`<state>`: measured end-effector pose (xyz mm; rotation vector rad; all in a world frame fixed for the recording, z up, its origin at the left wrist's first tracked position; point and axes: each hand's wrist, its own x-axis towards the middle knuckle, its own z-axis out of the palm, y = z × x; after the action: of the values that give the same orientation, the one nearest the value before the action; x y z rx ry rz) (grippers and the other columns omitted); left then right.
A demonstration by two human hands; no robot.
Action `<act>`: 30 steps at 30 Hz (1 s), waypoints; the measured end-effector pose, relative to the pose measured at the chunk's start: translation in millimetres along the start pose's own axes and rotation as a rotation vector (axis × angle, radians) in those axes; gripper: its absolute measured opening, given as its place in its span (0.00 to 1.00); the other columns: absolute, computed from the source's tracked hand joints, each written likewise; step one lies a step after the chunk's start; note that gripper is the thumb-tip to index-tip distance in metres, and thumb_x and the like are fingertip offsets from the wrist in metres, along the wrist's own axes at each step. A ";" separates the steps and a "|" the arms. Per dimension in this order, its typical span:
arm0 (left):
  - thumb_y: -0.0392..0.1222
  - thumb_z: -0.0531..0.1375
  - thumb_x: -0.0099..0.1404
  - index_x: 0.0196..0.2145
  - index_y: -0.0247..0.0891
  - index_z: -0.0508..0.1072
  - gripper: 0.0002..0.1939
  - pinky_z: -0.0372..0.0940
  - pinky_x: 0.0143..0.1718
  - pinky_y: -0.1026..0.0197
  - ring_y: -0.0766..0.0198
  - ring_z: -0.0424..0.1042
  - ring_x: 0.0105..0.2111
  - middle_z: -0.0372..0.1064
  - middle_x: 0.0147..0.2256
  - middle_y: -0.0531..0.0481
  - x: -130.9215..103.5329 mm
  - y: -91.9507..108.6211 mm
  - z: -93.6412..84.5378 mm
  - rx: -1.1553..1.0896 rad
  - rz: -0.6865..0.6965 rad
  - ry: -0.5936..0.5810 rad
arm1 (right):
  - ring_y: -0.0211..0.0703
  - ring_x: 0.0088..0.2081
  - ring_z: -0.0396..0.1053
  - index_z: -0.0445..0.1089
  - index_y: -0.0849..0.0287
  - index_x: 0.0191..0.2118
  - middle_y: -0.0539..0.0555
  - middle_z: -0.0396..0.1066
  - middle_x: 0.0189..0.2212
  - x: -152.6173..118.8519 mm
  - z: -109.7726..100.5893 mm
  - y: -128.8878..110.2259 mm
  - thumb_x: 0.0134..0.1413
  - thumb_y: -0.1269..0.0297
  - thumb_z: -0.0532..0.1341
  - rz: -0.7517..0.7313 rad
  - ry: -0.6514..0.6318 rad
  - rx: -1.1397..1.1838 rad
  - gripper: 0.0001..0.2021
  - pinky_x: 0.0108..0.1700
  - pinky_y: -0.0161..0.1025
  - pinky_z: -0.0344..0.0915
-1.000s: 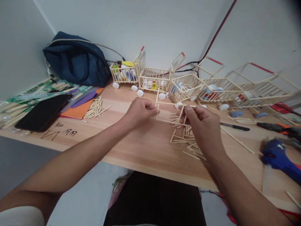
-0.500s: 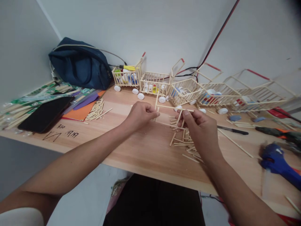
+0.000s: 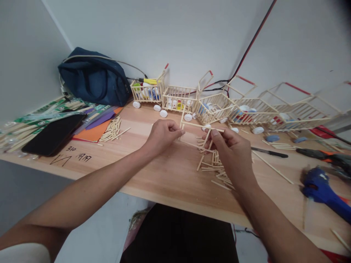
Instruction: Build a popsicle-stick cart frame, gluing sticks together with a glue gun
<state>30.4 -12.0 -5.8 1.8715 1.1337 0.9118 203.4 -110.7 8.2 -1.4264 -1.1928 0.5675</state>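
Between my two hands, a light frame of thin wooden sticks (image 3: 195, 125) is held up above the table. My left hand (image 3: 163, 136) pinches its left end between thumb and fingertips. At the right end, my right hand (image 3: 229, 146) grips the frame where a short stick crosses it, the thumb on top. Cut short sticks (image 3: 219, 168) lie in a loose pile beneath and beside my right hand. Behind the frame stand several small stick-built carts, such as one with white wheels (image 3: 179, 98) and another with angled sides (image 3: 215, 106).
On the left are a dark blue bag (image 3: 94, 78), a black phone (image 3: 53, 134), an orange sheet (image 3: 93, 132) and wrapped sticks. A second stick pile (image 3: 112, 129) lies beside the sheet. To the right are a black pen (image 3: 270, 152) and a blue glue gun (image 3: 319, 186).
The view has shifted slightly. Both hands keep their hold on the stick frame, and its right end has tilted a little.
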 end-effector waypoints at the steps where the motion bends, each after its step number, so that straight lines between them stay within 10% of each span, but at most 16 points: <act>1: 0.46 0.64 0.54 0.21 0.34 0.71 0.12 0.51 0.25 0.64 0.69 0.59 0.22 0.66 0.20 0.53 -0.2 0.1 0.0 0.001 -0.004 0.000 | 0.36 0.24 0.71 0.73 0.58 0.34 0.50 0.72 0.23 -0.1 0.2 -0.3 0.58 0.54 0.62 0.001 -0.003 0.000 0.12 0.25 0.32 0.71; 30: 0.46 0.64 0.53 0.20 0.35 0.71 0.12 0.52 0.25 0.64 0.68 0.60 0.23 0.65 0.20 0.54 1.7 -1.7 -0.1 0.025 -0.019 -0.003 | 0.36 0.24 0.71 0.74 0.58 0.36 0.52 0.76 0.27 -2.3 0.9 -0.3 0.57 0.55 0.63 -0.025 -0.031 -0.006 0.11 0.27 0.33 0.70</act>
<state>30.3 -9.8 -6.9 1.8783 1.1644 0.8881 201.7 -112.4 7.6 -1.4107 -1.2361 0.5709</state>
